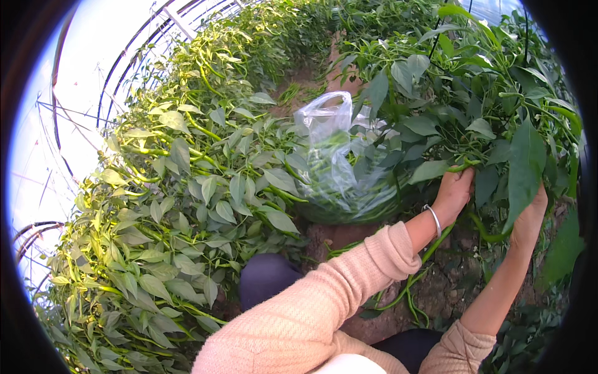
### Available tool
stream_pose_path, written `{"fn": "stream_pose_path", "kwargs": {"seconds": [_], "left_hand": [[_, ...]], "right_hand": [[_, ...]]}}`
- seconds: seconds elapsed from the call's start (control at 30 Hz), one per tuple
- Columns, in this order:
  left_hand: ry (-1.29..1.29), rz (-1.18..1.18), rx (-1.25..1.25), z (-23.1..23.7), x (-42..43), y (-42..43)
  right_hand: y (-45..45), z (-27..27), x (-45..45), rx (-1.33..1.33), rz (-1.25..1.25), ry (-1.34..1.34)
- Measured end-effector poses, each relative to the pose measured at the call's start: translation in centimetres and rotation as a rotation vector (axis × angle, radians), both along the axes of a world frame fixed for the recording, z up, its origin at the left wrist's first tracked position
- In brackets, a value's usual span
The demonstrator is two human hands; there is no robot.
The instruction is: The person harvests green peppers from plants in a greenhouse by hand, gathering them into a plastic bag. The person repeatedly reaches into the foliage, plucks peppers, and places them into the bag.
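My left hand (454, 195), with a silver bangle at the wrist, reaches into the pepper plant (420, 126) on the right. Its fingers are closed around a slender green chili pepper (465, 165), whose end shows above the thumb. My right hand (530, 217) is farther right in the same plant; a large leaf (525, 163) covers its fingers, so what they touch cannot be seen. Between the two wrists hangs a curved green pepper (488, 236). Past my left forearm, a clear plastic bag (345, 187) full of long green peppers stands on the soil.
Dense pepper plants (187, 224) bearing long fruit fill the left side. Loose peppers (411, 299) lie on the soil below my forearms, and another pile (289, 93) lies farther up the path. Curved greenhouse ribs (121, 61) and plastic sheeting rise at upper left.
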State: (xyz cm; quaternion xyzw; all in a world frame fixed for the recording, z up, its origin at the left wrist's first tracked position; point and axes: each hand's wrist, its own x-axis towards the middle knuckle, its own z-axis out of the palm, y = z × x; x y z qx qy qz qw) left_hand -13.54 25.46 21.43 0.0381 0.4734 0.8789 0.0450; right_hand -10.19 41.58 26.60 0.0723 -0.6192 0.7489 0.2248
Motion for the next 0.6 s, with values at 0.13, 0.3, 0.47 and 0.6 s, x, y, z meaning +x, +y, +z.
{"fn": "stream_pose_path", "kwargs": {"seconds": [0.13, 0.3, 0.47, 0.6], "left_hand": [[0.42, 0.204, -0.293, 0.3, 0.1, 0.3], [0.351, 0.165, -0.179, 0.7, -0.4, -0.1], [0.158, -0.01, 0.115, 0.8, -1.2, -1.4], [0.239, 0.113, -0.244, 0.9, -1.3, -1.8]], "right_hand": [[0.3, 0.2, 0.0, -0.143, 0.037, 0.022], [0.9, -0.5, -0.4, 0.127, -0.151, -0.131], [-0.2, -1.3, -1.5, 0.105, -0.019, -0.056], [-0.3, -1.7, -2.4, 0.103, -0.108, 0.143]]}}
